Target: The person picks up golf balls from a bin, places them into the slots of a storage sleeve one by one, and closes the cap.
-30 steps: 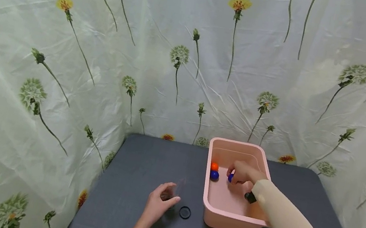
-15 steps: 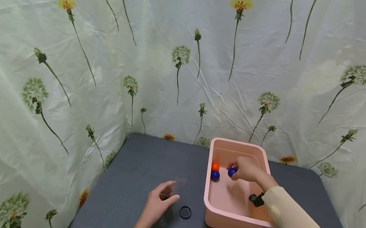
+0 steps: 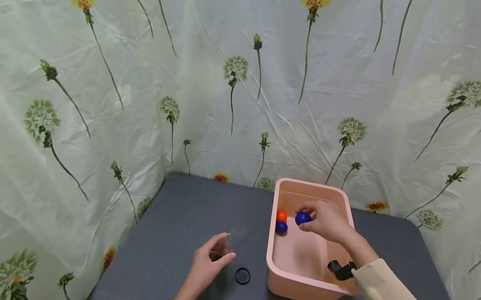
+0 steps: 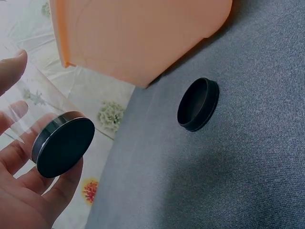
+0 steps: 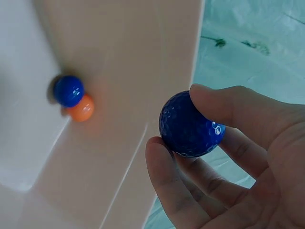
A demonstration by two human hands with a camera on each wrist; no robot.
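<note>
My right hand [image 3: 328,223] pinches a dimpled blue golf ball [image 5: 190,126] between thumb and fingertips, above the floor of a pink bin [image 3: 298,289]. Inside that bin, a second blue ball [image 5: 68,90] and an orange ball [image 5: 82,109] lie side by side against the wall. To the left of the bin, my left hand [image 3: 203,268] holds a clear tube [image 4: 40,93] tilted, its fingers curled around it. A black cap [image 4: 66,148] covers the tube's lower end. A loose black cap [image 4: 198,105] lies on the table between the left hand and the bin.
The table [image 3: 196,211] has a dark grey cloth surface. A pale curtain [image 3: 208,59] printed with dandelions hangs behind it and along the sides. The bin's raised rim [image 3: 270,250] stands between my two hands.
My right hand has lifted the blue golf ball from the bin floor and moved slightly left with it. The left hand has stayed nearly in place with the tube.
</note>
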